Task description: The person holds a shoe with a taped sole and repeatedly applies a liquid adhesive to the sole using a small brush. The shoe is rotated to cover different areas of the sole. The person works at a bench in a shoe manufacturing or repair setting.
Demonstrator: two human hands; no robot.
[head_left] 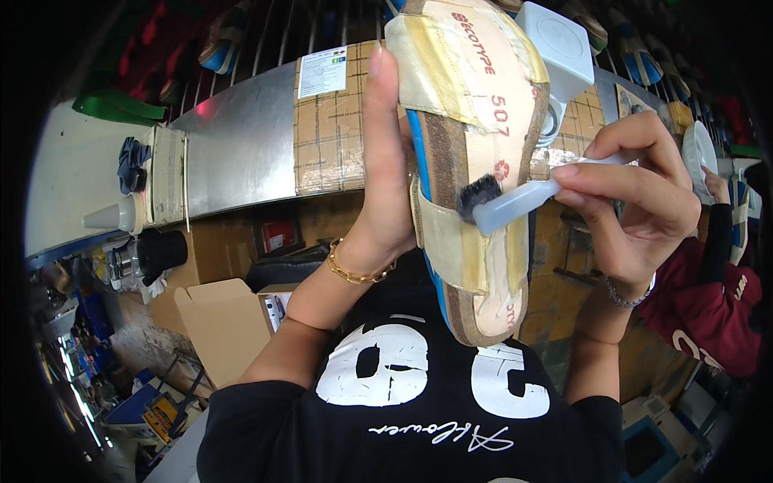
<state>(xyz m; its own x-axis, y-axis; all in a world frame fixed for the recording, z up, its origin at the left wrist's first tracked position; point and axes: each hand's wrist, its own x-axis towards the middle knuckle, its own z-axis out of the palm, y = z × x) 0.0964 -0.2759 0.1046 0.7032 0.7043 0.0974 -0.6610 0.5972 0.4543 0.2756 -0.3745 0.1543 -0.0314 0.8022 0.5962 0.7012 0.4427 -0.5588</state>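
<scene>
Shoe, underside facing us, is before black shirt; L hand grips edge, fingers mostly hidden; R hand fingertips pinch brush. We rec. light, even strokes, esp. nr. strap folds.

Can pass over the shiny metal table, left of the cardboard box. Between the shoe and the right hand, bumps into the brush. Behind the shoe's top, meets a white box.
</scene>
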